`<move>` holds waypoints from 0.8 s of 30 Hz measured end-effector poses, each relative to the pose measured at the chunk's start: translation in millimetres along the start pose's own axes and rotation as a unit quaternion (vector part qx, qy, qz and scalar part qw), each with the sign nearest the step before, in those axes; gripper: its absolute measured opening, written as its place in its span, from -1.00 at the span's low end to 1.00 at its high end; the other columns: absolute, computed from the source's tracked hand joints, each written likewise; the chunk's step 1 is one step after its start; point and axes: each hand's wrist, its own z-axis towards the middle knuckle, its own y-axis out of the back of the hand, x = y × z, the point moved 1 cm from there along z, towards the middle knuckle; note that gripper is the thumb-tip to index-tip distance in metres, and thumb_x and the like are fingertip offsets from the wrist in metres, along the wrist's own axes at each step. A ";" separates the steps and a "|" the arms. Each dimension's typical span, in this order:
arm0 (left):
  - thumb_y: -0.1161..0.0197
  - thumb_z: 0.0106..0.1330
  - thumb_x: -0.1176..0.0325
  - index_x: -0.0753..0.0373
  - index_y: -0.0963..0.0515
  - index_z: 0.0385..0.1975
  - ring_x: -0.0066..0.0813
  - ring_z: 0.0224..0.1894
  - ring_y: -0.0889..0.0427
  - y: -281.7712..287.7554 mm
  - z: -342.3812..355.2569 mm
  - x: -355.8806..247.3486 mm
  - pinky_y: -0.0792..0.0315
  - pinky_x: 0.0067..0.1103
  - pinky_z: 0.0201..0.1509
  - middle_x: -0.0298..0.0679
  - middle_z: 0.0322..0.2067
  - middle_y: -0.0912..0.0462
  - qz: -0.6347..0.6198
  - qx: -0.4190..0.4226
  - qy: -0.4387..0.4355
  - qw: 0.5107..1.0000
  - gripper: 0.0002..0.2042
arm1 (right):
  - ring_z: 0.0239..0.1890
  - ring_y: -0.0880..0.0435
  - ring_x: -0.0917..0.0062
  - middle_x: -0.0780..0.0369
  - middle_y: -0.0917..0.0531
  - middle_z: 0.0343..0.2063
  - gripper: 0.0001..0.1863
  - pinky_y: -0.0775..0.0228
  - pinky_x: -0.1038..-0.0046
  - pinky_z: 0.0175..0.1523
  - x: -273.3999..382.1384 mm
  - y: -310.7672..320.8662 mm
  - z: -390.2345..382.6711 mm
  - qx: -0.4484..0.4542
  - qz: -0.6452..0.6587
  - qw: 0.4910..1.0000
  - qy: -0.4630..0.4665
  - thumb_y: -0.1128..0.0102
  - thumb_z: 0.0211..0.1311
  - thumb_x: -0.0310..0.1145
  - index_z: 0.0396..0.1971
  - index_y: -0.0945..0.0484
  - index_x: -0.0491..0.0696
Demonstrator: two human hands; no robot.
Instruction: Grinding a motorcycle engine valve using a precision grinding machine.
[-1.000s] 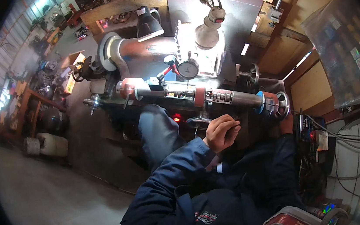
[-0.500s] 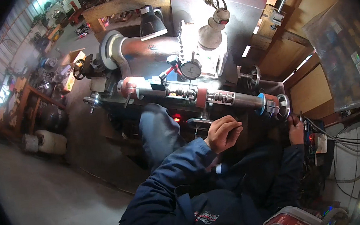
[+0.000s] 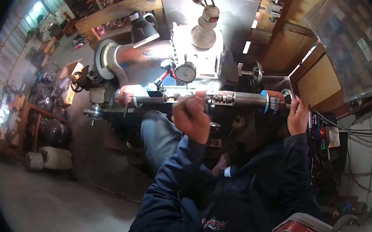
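My left hand is raised in front of the bench machine's middle, fingers curled together and a little blurred. What they hold, if anything, is hidden. It covers part of the machine's steel bar beside the coil spring. A round dial gauge on a red-jointed arm stands just above that hand. At the machine's right end, my right hand has its fingers closed at the rim of a metal handwheel, next to an orange end block with a blue ring.
A bright work lamp hangs over the machine. Behind stands a black jug. Another handwheel sits farther back on the right. Cables run along the right wall. A gas cylinder lies on the floor at left.
My left hand has risen leftward from below the machine to its middle, covering part of it. My right hand has moved up to the handwheel rim. The whole view has shifted slightly.
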 end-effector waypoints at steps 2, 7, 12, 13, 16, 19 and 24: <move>-0.03 0.52 0.37 0.28 -0.34 -0.35 -0.69 -0.61 -0.25 -0.5 10.1 5.3 -0.17 -0.68 -0.56 -0.40 -0.62 -0.30 -0.066 -0.044 0.064 0.995 -0.83 | -0.09 -0.56 -0.01 -0.07 -0.62 -0.18 -0.64 -0.36 0.13 0.03 -3.0 -4.1 -7.7 -0.014 -0.018 1.000 0.001 0.07 0.48 -0.24 -0.05 -0.54 -0.24; -0.07 0.52 0.28 0.26 -0.35 -0.34 -0.72 -0.60 -0.22 -5.3 15.4 12.8 -0.18 -0.69 -0.54 -0.41 -0.62 -0.29 -0.037 -0.025 0.055 0.998 -0.79 | 0.00 -0.50 -0.06 -0.10 -0.59 -0.09 -0.61 -0.28 0.04 0.11 -19.3 -19.2 -34.4 -0.036 -0.030 0.999 0.013 0.11 0.50 -0.24 0.02 -0.48 -0.26; -0.07 0.52 0.27 0.25 -0.34 -0.34 -0.73 -0.60 -0.21 -9.0 13.3 16.4 -0.19 -0.69 -0.53 -0.42 -0.61 -0.30 -0.012 -0.004 0.048 0.999 -0.79 | -0.05 -0.44 -0.11 -0.14 -0.53 -0.17 -0.64 -0.24 0.02 0.10 -22.5 -25.8 -47.2 -0.078 -0.032 0.995 0.056 0.18 0.51 -0.25 -0.07 -0.43 -0.28; -0.07 0.52 0.27 0.24 -0.34 -0.35 -0.73 -0.60 -0.21 -9.5 12.7 16.6 -0.19 -0.69 -0.53 -0.42 -0.62 -0.31 -0.009 0.000 0.058 0.998 -0.79 | -0.05 -0.44 -0.11 -0.14 -0.53 -0.17 -0.64 -0.24 0.02 0.10 -21.4 -26.0 -47.5 -0.081 -0.039 0.994 0.063 0.18 0.51 -0.25 -0.07 -0.43 -0.28; -0.07 0.52 0.28 0.24 -0.33 -0.36 -0.74 -0.60 -0.23 -9.5 11.6 16.9 -0.20 -0.69 -0.52 -0.42 -0.62 -0.32 0.000 0.009 0.073 0.997 -0.78 | -0.08 -0.41 -0.12 -0.14 -0.49 -0.23 -0.66 -0.22 -0.01 0.08 -18.2 -25.9 -46.4 -0.082 -0.037 0.995 0.047 0.17 0.51 -0.25 -0.12 -0.41 -0.27; -0.09 0.51 0.28 0.24 -0.33 -0.36 -0.73 -0.59 -0.26 -9.2 11.6 18.3 -0.21 -0.69 -0.52 -0.42 -0.62 -0.34 0.018 0.021 0.068 0.997 -0.78 | -0.10 -0.41 -0.12 -0.13 -0.48 -0.26 -0.66 -0.22 -0.02 0.06 -16.2 -26.4 -45.8 -0.087 -0.031 0.995 0.047 0.17 0.50 -0.25 -0.13 -0.41 -0.26; -0.11 0.50 0.30 0.24 -0.33 -0.37 -0.73 -0.60 -0.30 -7.9 13.3 22.2 -0.23 -0.69 -0.52 -0.41 -0.63 -0.37 0.043 0.028 0.060 0.997 -0.78 | -0.10 -0.41 -0.13 -0.15 -0.48 -0.25 -0.66 -0.22 -0.02 0.06 -18.2 -26.9 -47.9 -0.074 -0.033 0.996 0.043 0.18 0.50 -0.26 -0.12 -0.41 -0.27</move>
